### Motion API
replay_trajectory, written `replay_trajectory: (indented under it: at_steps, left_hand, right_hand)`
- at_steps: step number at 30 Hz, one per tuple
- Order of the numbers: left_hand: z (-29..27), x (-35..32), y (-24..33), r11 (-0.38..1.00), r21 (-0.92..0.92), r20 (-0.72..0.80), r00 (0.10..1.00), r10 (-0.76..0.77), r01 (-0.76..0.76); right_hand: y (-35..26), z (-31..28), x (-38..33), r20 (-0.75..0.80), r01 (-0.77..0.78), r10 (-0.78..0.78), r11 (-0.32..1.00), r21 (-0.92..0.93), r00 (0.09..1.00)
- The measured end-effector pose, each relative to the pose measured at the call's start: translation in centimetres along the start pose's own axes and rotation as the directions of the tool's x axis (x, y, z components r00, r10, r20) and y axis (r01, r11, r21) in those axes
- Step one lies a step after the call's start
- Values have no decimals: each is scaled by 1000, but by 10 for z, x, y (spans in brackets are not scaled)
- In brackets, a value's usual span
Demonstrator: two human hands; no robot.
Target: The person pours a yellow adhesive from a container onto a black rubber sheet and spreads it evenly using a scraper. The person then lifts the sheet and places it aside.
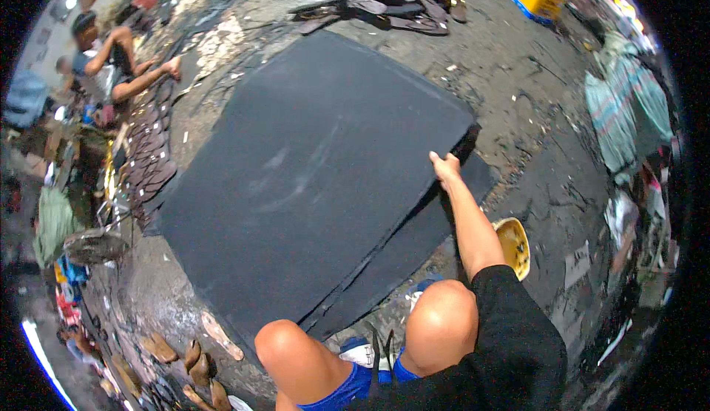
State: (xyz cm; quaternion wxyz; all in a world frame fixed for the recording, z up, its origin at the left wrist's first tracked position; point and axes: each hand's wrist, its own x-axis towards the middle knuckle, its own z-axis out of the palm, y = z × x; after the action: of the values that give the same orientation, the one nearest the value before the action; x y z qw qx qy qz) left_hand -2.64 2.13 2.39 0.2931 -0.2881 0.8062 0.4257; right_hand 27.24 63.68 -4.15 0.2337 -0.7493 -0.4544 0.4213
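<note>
A large black sheet [318, 137], which looks like rubber or foam, lies across the ground in front of my knees. My right hand [446, 168] is closed on its right edge, thumb on top and the other fingers hidden beneath. That edge is lifted a little, with a dark gap under it. Another black sheet [414, 263] shows below, along the near right side. Pale scuffs mark the upper sheet's middle. My left hand is out of the picture.
Right of my knee stands a yellow tub [522, 245]. Dark sandals [392, 1] are piled beyond the sheet; more sandals [151, 152] line its left side. Wooden foot shapes [200, 367] lie at lower left. A person [111, 60] sits at far left. A woven sack [629, 108] stands right.
</note>
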Motion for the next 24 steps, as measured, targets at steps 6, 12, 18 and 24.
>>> replay_trajectory:
  at_steps: [6,12,18,24]
  left_hand:
    - [-1,15,-19,991,-129,-48,998,-39,33]
    - [-64,73,6,967,-253,-223,973,-60,2]
    - [-93,123,21,903,-420,-201,961,-191,91]
    - [-137,79,12,884,457,92,994,65,-100]
  right_hand:
    - [12,-38,-21,-16,-19,24,957,290,1000]
    - [72,-30,-118,79,-386,378,902,194,922]
    - [111,-25,-152,-33,-335,342,933,127,939]
    - [77,-70,-211,63,-15,36,954,-301,997]
